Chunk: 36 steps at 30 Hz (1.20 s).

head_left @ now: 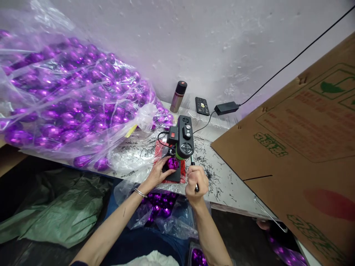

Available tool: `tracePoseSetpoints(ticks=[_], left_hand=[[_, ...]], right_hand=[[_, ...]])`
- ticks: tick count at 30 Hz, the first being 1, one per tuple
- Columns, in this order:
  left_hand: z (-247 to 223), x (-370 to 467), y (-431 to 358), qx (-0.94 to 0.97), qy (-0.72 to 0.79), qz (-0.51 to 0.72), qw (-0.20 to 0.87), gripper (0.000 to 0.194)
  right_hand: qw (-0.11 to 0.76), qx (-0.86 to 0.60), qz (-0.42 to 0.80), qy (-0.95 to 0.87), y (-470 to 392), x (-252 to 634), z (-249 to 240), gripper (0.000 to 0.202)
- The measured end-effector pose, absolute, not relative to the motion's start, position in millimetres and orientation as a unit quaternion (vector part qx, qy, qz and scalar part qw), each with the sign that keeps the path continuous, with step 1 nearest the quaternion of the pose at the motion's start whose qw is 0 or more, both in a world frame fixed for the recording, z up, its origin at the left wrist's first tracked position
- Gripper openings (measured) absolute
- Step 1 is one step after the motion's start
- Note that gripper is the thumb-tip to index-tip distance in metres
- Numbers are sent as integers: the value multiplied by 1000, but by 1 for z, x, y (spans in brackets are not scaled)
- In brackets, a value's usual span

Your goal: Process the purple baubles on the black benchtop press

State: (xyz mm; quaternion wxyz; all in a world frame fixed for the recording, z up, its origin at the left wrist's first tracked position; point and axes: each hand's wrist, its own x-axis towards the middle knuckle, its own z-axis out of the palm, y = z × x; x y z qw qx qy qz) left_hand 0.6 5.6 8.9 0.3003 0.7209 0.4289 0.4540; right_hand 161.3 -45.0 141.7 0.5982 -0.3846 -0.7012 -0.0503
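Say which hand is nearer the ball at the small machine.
Left. The left hand holds the ball in its fingers; the right hand grips the lever to the ball's right.

Backed by a pale, uneven wall (155, 44).
Glinting in patches, tinged faintly purple low down; fronted by a pale worktop (226, 181), dropping to dark floor (230, 225) below.

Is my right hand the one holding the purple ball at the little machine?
No, the left hand holds the ball, while the right hand grips the machine's handle.
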Motion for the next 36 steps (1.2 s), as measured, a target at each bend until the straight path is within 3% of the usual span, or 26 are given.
tracePoseSetpoints(ticks=[7,15,18,22,25,28,30,32,34,36], left_hand=[[8,1,8,709,436,454,318,59],[25,-19,-37,647,480,476,353,59],[16,-36,-80,694,450,410,385,63],[-6,-40,-119,760,452,231,405,70],[4,-36,-120,773,464,164,400,69],[46,-42,-86,763,428,207,438,42],[77,-54,-42,734,478,240,419,56],[98,-71,15,728,562,238,312,53],[107,-88,72,723,631,217,180,35],[110,-102,118,721,637,235,138,28]], right_hand=[[628,-424,11,-653,-40,153,176,37],[631,-431,-3,-645,-41,148,174,34],[634,-427,-9,-644,-42,147,169,35],[642,-424,-2,-639,-42,147,166,36],[638,-429,2,-639,-43,148,165,38],[632,-440,5,-638,-44,149,163,38],[635,-443,8,-633,-45,149,161,39],[641,-445,7,-626,-45,149,158,38],[640,-444,8,-627,-47,148,157,37],[634,-440,10,-636,-48,148,156,36]])
